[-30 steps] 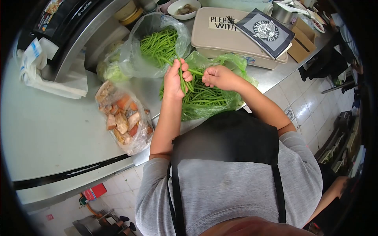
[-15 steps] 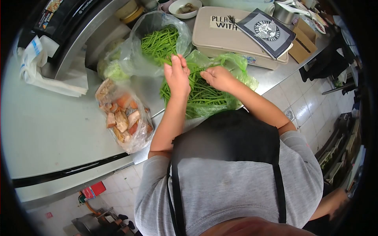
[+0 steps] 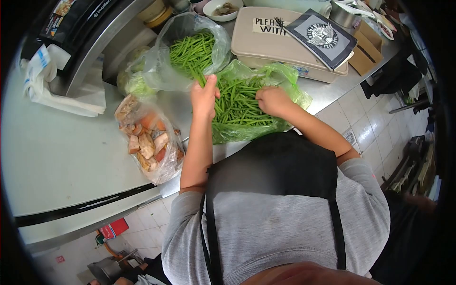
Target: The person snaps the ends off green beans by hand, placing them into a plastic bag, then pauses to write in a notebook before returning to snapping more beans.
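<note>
Upright near the mouth of the clear plastic bag (image 3: 164,45), my left hand (image 3: 204,99) is closed around a few green beans (image 3: 201,80) that stick up past the thumb. More cut green beans (image 3: 192,51) fill that bag. A heap of long green beans (image 3: 237,105) lies in an open green plastic bag (image 3: 298,86) to the right. My right hand (image 3: 274,101) rests on the right side of this heap, its fingers curled down into the beans. What those fingertips grip is partly hidden.
Left of my left forearm lies a clear bag of orange-and-tan chunks (image 3: 151,142). A lidded beige box (image 3: 259,42) with a dark notebook (image 3: 323,38) on top stands behind the green bag. Also there are a white bowl (image 3: 219,13) and a cardboard box (image 3: 365,47).
My left hand has moved left and down, toward the clear bag's mouth. My right hand has shifted slightly right and down on the heap. The person's arm at lower right has moved.
</note>
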Demonstrator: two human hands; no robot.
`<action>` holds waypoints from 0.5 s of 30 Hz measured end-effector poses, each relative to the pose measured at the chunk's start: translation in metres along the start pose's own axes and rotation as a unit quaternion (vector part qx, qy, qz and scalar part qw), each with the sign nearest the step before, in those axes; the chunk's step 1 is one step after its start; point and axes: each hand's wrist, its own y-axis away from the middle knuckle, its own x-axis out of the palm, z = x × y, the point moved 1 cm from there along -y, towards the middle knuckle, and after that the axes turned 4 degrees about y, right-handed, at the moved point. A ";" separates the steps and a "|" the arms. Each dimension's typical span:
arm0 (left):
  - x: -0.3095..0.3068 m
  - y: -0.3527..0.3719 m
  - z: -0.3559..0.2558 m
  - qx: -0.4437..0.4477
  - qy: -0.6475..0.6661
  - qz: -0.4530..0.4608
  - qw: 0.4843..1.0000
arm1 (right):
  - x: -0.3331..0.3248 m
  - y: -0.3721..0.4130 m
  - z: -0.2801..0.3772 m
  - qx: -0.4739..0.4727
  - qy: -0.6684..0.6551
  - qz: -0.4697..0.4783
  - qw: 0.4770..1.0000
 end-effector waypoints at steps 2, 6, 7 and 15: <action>-0.003 0.002 0.002 -0.023 0.019 0.015 0.999 | -0.012 0.004 -0.007 0.020 -0.002 -0.037 0.999; -0.002 0.010 0.011 -0.088 -0.020 0.091 0.992 | -0.025 0.007 -0.016 0.076 -0.248 -0.081 0.962; 0.002 0.012 0.013 -0.111 -0.044 0.116 0.986 | -0.025 0.005 -0.016 0.080 -0.308 -0.077 0.945; 0.028 0.017 0.013 -0.035 0.132 0.102 0.985 | -0.033 -0.005 0.011 0.115 -0.587 -0.004 0.801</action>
